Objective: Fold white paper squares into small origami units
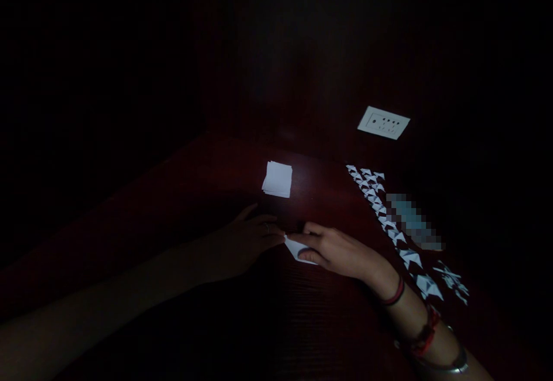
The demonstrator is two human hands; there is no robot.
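Observation:
A small white folded paper [295,248] lies on the dark red table in front of me, partly covered by fingers. My right hand [332,248] is on it, its index finger laid along the upper edge and the thumb curled over the paper. From the left, my left hand [254,234] reaches in with fingers stretched and apart, one fingertip touching the paper's left corner. It is in deep shadow and wears a ring. Just beyond both hands sits a stack of white square sheets [277,179].
Rows of small folded paper pieces [380,208] run along the right side. Beside them are a blurred-out oblong object [415,222] and a small heap of thin paper scraps [451,280]. A white socket plate [383,123] is on the back wall. The surroundings are very dark.

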